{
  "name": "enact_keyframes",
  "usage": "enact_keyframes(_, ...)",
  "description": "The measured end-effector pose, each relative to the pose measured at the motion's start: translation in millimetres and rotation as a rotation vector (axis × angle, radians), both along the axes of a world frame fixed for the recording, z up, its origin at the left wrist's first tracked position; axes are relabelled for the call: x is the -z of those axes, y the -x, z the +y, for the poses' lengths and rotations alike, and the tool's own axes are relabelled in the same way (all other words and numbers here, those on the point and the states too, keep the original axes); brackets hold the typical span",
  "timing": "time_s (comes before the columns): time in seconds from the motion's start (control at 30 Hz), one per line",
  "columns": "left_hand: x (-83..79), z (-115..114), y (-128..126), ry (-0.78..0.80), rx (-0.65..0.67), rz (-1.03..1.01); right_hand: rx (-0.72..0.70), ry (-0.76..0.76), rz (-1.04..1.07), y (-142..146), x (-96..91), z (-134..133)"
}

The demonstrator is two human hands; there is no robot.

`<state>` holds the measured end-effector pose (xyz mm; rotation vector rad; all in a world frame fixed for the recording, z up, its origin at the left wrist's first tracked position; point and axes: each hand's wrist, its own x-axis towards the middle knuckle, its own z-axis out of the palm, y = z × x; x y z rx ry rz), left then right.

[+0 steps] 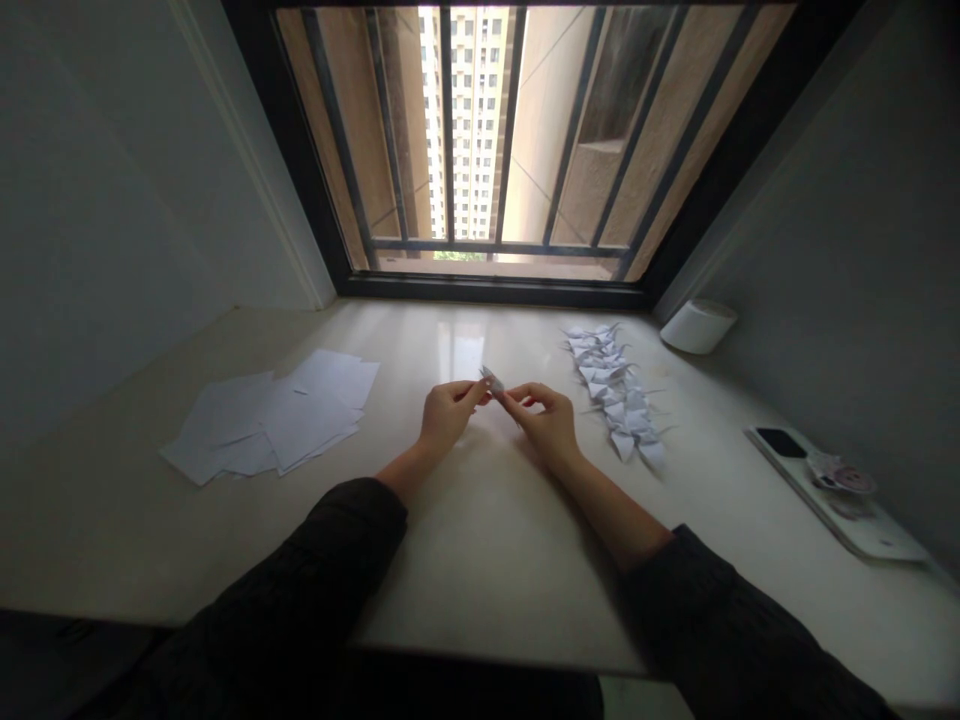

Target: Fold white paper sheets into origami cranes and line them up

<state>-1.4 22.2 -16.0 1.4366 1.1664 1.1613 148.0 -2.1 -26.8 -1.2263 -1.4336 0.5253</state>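
Between my two hands is a small piece of folded white paper (493,381), held a little above the pale sill. My left hand (448,412) pinches its left side with thumb and fingers. On the other side, my right hand (550,425) grips it between thumb and forefinger. Fingers cover much of the paper, so its exact shape is hard to make out. To the right stand several folded paper cranes (611,385) in close rows. Flat white paper sheets (315,405) lie in a loose, overlapping pile to the left.
A phone (832,490) with a round grip on its back lies on the right. Behind it, a white cylindrical object (699,327) sits against the right wall. The barred window (495,290) closes off the far side of the sill (480,590).
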Motion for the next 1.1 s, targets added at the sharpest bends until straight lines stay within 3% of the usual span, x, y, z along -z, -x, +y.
enact_keyframes(0.13, 0.0, -2, 0, 0.034, 0.033, 0.008, 0.07, -0.211, -0.295, -5, -4.9, -3)
enact_keyframes(0.33, 0.4, -3, -1, -0.017, 0.11, -0.023, 0.027, -0.307, -0.525, -6, -7.6, -3)
enact_keyframes(0.5, 1.9, 4, 2, 0.021, 0.057, -0.118, -0.091, -0.335, -0.477, -2, -8.0, -4)
enact_keyframes(0.67, 3.3, 10, 5, 0.024, 0.053, -0.081, -0.103, -0.29, -0.373, -5, -4.4, -1)
enact_keyframes(0.9, 0.3, 6, 4, 0.035, 0.156, -0.052, -0.153, -0.237, -0.35, -8, -1.6, 3)
enact_keyframes(1.1, 0.5, 6, 2, 0.026, 0.131, -0.076, -0.145, -0.254, -0.326, -9, -3.1, 3)
